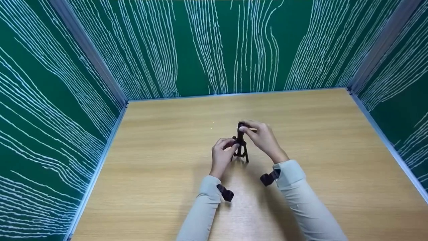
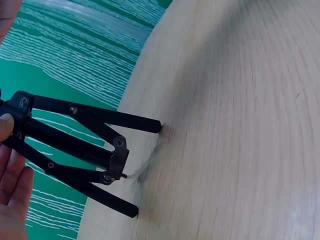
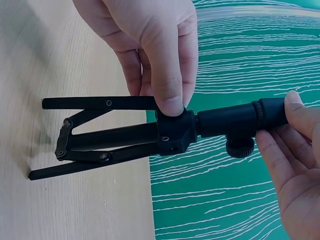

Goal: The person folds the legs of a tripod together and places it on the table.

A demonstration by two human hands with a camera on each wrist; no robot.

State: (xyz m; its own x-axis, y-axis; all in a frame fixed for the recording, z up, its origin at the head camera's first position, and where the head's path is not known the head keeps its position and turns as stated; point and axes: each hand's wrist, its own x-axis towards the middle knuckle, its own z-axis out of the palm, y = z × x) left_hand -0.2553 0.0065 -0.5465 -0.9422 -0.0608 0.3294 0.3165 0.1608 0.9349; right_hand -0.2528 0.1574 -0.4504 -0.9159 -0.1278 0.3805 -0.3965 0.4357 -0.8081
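Note:
A small black tripod [image 1: 240, 149] stands upright on the wooden tabletop, its legs partly spread and linked by hinged braces to a centre tube [image 2: 70, 142]. My left hand [image 1: 223, 155] pinches the collar [image 3: 175, 131] where the legs meet. Higher up, my right hand [image 1: 264, 138] holds the top end [image 3: 272, 111] of the tripod's column between thumb and fingers. Below that grip, a round ridged knob [image 3: 240, 146] sticks out from the column. The very top of the tripod is partly hidden by my right fingers.
A light wooden table [image 1: 160, 134] spreads around the tripod. Green panels with white wavy lines [image 1: 180, 67] rise at the back and both sides, joined by grey corner posts [image 1: 90, 50]. Each wrist wears a small black camera [image 1: 227, 194].

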